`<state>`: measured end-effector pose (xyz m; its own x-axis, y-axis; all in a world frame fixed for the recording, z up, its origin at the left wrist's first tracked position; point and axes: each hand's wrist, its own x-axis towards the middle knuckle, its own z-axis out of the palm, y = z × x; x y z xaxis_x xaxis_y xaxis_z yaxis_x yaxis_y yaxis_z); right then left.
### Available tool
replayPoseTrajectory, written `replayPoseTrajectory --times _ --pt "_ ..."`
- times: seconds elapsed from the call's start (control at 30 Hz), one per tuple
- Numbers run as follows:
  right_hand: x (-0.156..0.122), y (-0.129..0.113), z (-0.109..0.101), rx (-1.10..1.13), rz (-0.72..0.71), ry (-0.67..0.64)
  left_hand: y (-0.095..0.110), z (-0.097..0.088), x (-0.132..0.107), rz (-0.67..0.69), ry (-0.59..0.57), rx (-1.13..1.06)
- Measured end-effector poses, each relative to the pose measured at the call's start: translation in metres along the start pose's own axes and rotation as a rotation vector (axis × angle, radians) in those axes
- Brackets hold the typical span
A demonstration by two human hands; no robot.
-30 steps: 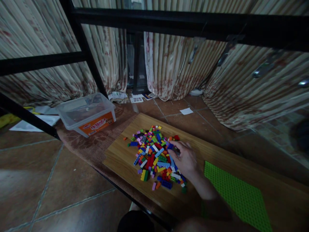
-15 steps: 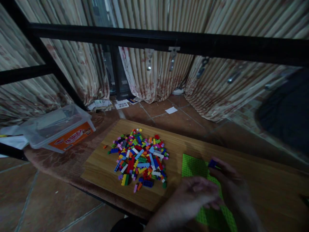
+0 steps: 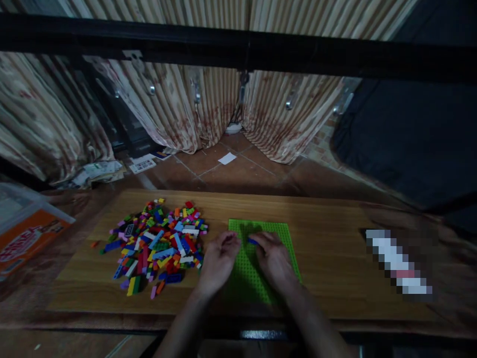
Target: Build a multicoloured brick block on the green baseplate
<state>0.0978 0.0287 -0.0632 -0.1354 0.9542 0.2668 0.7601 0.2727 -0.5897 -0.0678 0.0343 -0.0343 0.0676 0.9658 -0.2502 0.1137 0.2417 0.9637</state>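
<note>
A light green studded baseplate (image 3: 242, 288) lies on the wooden board, to the right of a heap of coloured toy bricks (image 3: 156, 253). My right hand (image 3: 276, 261) is over the baseplate, its fingers closed on a small dark blue brick (image 3: 252, 241). Whether that brick touches the studs I cannot tell. At the baseplate's left edge is my left hand (image 3: 219, 261), with its fingers curled in towards the thumb; whatever they may hold is hidden. A gap separates the two hands.
The wooden board (image 3: 328, 258) rests on a brown cloth. To the left stands a clear plastic box (image 3: 33, 223) with an orange label. A blurred-out pale item (image 3: 397, 263) lies at the right. A black bar (image 3: 223, 44) crosses in front of striped curtains (image 3: 179, 104).
My view has swung to the right, so the baseplate and hands now appear nearer the middle. My right hand still holds the blue brick. The hands are farther apart than before.
</note>
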Motion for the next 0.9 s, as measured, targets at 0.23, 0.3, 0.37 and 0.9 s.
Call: replayPoseTrajectory --times 0.23,0.3,0.37,0.9 --pt "-0.005 0.010 -0.015 0.160 0.018 -0.056 -0.009 0.010 0.007 0.106 -0.064 0.353" --pt "-0.005 0.012 -0.017 0.173 0.045 -0.065 -0.006 0.011 0.007 0.132 -0.067 0.431" --pt "-0.004 0.012 -0.017 0.157 0.070 -0.058 -0.004 0.013 0.006 0.146 -0.059 0.490" --pt "-0.003 0.008 -0.008 0.098 0.017 0.002 -0.007 0.016 -0.002 0.126 -0.065 0.644"
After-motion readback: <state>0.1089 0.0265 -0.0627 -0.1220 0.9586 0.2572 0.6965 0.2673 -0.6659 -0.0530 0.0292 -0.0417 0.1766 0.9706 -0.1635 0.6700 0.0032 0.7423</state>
